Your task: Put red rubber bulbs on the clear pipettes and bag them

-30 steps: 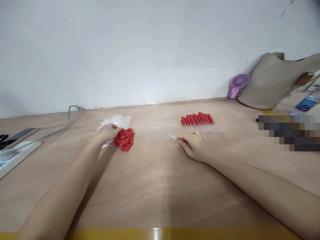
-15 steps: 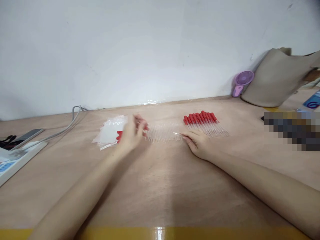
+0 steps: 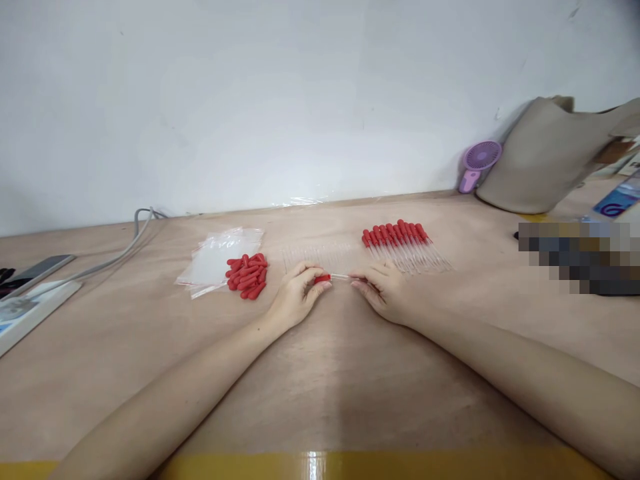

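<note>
Along the near edge, a glossy strip of yellow tape (image 3: 250, 467) is running across the bench (image 3: 320, 400), whose pale brown, faintly grained surface is catching a soft sheen. Above its middle, the two hands are facing each other. The left hand (image 3: 296, 293) is closing thumb and fingers around a smooth, matte red dropper bulb (image 3: 323, 279); the right hand (image 3: 386, 290) is pinching a slim, clear tube (image 3: 340, 277) between thumb and fingers. The tube's end is meeting the bulb's mouth, though how deeply it is sitting inside cannot be told. To the left, a white power strip (image 3: 40, 313) is lying slantwise, a smooth grey cable (image 3: 120, 252) curving back from it. Left of the hands, a heap of plump, tapered red bulbs (image 3: 247, 275) is lying against a loose fan of thin, shiny plastic bags (image 3: 217, 260). Just beyond the hands, a row of transparent tubes (image 3: 307, 255) is lying side by side, barely showing against the bench. To their right, red-capped droppers (image 3: 400, 237) are lying in a slanting row, bulbs pointing away. Farther back, a round-headed purple handheld fan (image 3: 481, 157) is leaning beside a smooth taupe bag (image 3: 535, 160), while a matte white wall (image 3: 250, 100) is rising behind.
</note>
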Tool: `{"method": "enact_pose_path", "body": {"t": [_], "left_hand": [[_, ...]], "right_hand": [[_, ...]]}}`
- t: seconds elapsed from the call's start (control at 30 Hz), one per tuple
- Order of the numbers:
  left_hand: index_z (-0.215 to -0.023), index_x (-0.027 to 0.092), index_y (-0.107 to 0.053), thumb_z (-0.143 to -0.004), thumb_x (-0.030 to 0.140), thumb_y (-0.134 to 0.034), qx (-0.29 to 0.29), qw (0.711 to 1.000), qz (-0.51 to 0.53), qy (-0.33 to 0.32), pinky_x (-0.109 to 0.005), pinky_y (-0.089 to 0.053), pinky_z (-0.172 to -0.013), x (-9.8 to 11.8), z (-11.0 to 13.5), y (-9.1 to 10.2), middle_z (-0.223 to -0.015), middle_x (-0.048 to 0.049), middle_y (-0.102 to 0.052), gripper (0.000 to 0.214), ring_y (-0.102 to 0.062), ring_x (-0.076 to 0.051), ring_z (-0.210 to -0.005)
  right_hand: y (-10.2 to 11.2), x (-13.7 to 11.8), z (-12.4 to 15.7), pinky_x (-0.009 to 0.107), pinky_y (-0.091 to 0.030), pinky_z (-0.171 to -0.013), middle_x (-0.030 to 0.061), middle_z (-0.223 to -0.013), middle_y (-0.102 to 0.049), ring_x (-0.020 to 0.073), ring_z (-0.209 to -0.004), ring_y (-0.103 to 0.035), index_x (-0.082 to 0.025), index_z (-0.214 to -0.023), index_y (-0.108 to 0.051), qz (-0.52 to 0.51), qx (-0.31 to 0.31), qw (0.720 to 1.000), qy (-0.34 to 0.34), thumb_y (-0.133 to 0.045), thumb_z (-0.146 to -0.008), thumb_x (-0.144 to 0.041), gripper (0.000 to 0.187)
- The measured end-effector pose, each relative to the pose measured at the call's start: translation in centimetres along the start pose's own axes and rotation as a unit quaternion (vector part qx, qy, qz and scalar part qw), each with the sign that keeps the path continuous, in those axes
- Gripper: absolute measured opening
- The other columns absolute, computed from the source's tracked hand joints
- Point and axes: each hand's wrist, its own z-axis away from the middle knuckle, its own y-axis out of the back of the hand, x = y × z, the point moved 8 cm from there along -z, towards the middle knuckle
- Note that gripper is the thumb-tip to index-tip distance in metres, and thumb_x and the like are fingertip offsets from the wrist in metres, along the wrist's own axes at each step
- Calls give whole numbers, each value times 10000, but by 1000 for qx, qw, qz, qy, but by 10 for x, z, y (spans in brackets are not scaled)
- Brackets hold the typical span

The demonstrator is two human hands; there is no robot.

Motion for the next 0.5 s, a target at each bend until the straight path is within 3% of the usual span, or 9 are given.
{"method": "enact_pose_path", "body": {"t": [0.2, 0.33, 0.5], "left_hand": [[-896, 170, -603, -842, 271, -535, 15, 999, 6, -30, -257, -479, -687, 4, 2, 2, -834, -33, -623, 133, -584, -134, -760], [-885, 172, -620, -851, 256, -524, -13, 998, 42, -36, -216, -467, -610, 4, 3, -2, -725, -5, -644, 132, -588, -105, -641], [-877, 162, -632, -855, 269, -510, -40, 997, 64, -31, -209, -467, -582, 5, 6, -7, -704, -11, -646, 164, -590, -104, -603]], "right_hand": [[-4, -1, 0, 306, -341, -718, 18, -829, -687, 123, -680, -579, -189, -942, -628, -37, -25, 999, -3, -460, -885, -267, 193], [-9, 6, -1, 311, -318, -735, 12, -866, -697, 133, -727, -599, -230, -978, -644, -84, -65, 994, -30, -459, -888, -280, 212], [-12, 8, -4, 321, -250, -746, 8, -829, -701, 104, -623, -555, -254, -1053, -638, -51, -121, 991, 7, -432, -903, -257, 255]]}}
